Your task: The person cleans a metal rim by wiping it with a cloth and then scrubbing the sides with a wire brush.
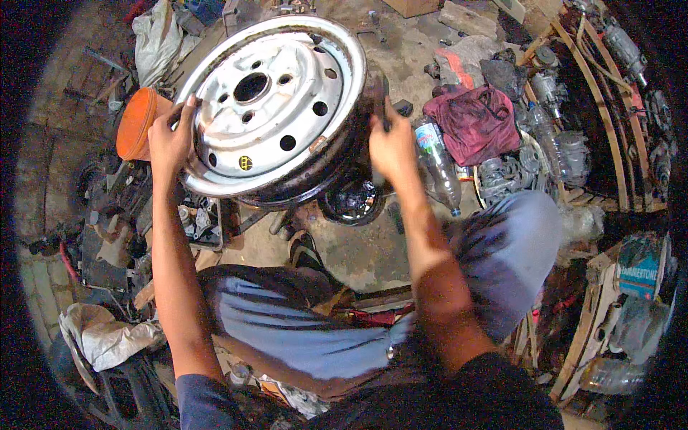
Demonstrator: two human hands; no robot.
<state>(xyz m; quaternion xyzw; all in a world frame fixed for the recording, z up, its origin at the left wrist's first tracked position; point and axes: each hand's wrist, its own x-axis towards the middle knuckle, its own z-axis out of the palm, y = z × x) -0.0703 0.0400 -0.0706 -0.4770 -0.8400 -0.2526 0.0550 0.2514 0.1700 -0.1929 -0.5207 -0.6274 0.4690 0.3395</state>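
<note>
A white steel wheel rim (301,102) with a round centre hole and rust marks is tilted in front of me. My left hand (171,134) grips its left edge, with the thumb and a finger at the lip. At the rim's right side, my right hand (395,142) holds a dark, blurred object (376,94); what it is, and whether it touches the rim, I cannot tell. Below the rim stands a round black bowl (352,201) of dark, shiny liquid. An orange-lidded tub (137,124) is just left of my left hand.
A plastic bottle (442,169) lies right of my right hand, beside a maroon cloth (473,123). Metal machine parts (505,174) and a wooden rack (596,107) are farther right. On the left are dark parts (107,215) and a metal tray of parts (201,223).
</note>
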